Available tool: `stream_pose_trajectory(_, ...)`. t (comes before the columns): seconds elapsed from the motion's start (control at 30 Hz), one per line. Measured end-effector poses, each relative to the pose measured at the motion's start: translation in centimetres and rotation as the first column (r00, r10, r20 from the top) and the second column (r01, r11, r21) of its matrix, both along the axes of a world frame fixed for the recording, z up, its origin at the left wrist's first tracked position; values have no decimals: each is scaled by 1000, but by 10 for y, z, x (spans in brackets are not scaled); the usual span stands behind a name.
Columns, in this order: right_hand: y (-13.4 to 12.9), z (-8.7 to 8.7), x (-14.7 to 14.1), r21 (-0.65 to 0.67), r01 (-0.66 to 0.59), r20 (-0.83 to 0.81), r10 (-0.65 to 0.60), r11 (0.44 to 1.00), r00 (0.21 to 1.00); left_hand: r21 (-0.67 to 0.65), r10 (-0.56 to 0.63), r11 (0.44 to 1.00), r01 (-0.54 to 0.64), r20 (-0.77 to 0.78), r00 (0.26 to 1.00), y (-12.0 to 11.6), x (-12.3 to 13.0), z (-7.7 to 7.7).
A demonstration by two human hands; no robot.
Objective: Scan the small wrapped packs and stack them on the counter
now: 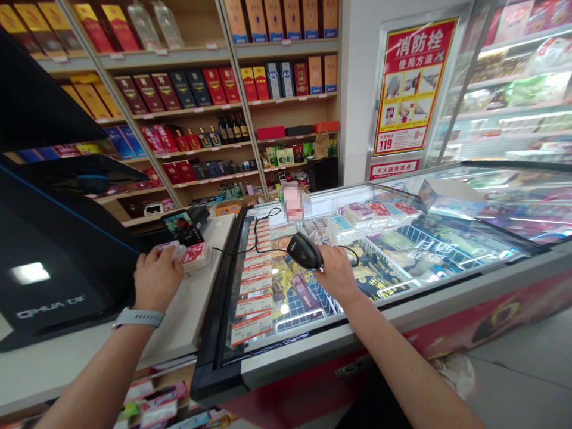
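1. Shelves (179, 89) cover the whole back wall, crammed with red, gold and blue boxes, plus a row of bottles in the middle. Looks like a liquor section.
2. Freezer (465, 325) takes up the right side, with its glass lid shut. Under the glass, a wire basket (384, 262) holds loads of snack packs (370, 214), and price tags (252, 307) run along the near-left side. A box (449, 198) sits on top of the glass.
3. Counter (196, 310) runs along the left of the freezer, with a big black register screen (53, 250) beside it and a terminal (181, 227) on its far end.
4. Right hand (337, 274) is wrapped around a black scanner (304, 250) over the freezer glass, nose aimed left toward the counter, cable (263, 223) looping away. Can't tell if it's touching the glass.
5. Left hand (156, 277), with a watch (138, 317) on the wrist, is closed over small white-and-red packs (195, 256) at the counter, fingers on top. Can't tell if they're lifted or resting there.
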State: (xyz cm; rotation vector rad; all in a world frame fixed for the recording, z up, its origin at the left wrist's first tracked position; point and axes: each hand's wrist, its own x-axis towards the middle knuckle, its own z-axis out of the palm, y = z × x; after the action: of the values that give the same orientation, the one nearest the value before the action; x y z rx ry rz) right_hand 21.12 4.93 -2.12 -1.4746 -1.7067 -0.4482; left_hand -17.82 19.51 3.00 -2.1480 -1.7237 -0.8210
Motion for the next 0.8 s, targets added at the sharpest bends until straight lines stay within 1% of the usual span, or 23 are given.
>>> stream_pose_trajectory(0.1, 0, 0, 0, 7, -1, 2, 1, 1000, 1000, 136, 34, 991, -13, -147, 989, 7, -8, -4)
stream_pose_trajectory(0.13, 0, 0, 0, 9, -1, 2, 1, 1000, 1000, 159, 32, 987, -6, -160, 987, 9, -10, -6)
stream_pose_trajectory(0.27, -1, 1, 0, 4, -10, -5, 10, 1000, 1000, 272, -17, 961, 39, -83, 996, 13, -11, -13)
stream_pose_trajectory(0.33, -1, 0, 0, 5, -12, -6, 12, 1000, 1000, 291, -61, 954, 70, -37, 997, 11, -5, -13)
stream_pose_trajectory(0.43, -1, 0, 0, 10, -10, -5, 10, 1000, 1000, 260, -154, 955, 144, 18, 988, 2, 11, -11)
stream_pose_trajectory(0.53, -1, 0, 0, 5, -11, -7, 11, 1000, 1000, 242, -264, 937, 251, 22, 964, -9, 34, -10)
stream_pose_trajectory(0.6, -1, 1, 0, -2, -9, -6, 9, 1000, 1000, 251, -362, 902, 351, 0, 932, -15, 49, -11)
stream_pose_trajectory(0.7, -1, 2, 0, -3, 0, -2, 0, 1000, 1000, 272, -504, 824, 496, -46, 862, -21, 71, -17)
stream_pose_trajectory(0.8, -1, 1, 0, 9, 4, 1, -4, 1000, 1000, 251, -584, 774, 582, -75, 809, -26, 90, -21)
